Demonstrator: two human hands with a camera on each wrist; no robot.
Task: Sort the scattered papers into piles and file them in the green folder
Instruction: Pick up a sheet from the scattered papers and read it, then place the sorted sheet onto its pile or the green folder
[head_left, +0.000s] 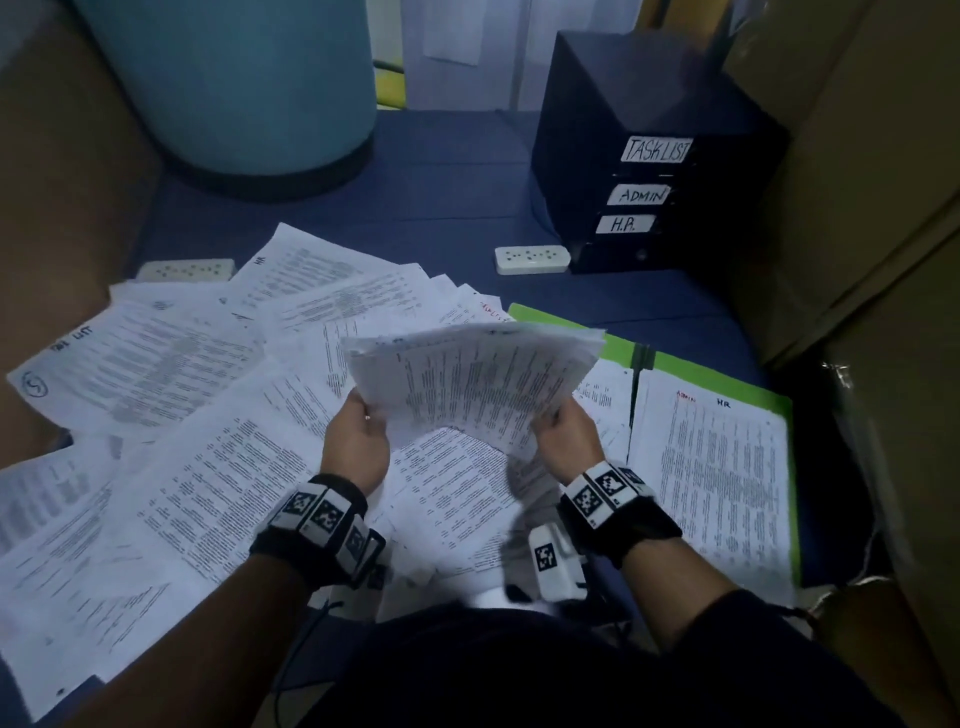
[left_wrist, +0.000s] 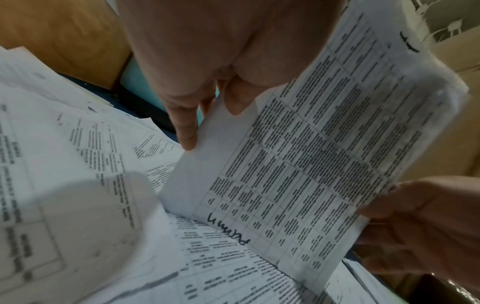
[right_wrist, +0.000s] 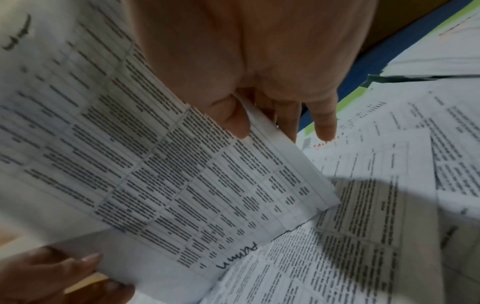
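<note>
Green folder (head_left: 727, 376) lying open with printed sheets inside, left hand (head_left: 358, 441) and right hand (head_left: 563, 441) grip a paper stack (head_left: 478, 379)

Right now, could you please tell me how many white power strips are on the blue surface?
2: one power strip sits beside the black drawer box; the other strip lies far left, partly under the scattered papers. More could be hidden beneath papers.

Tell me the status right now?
Left hand and right hand grip white printed paper stack. Green folder open. Loose sheets scattered.
</note>
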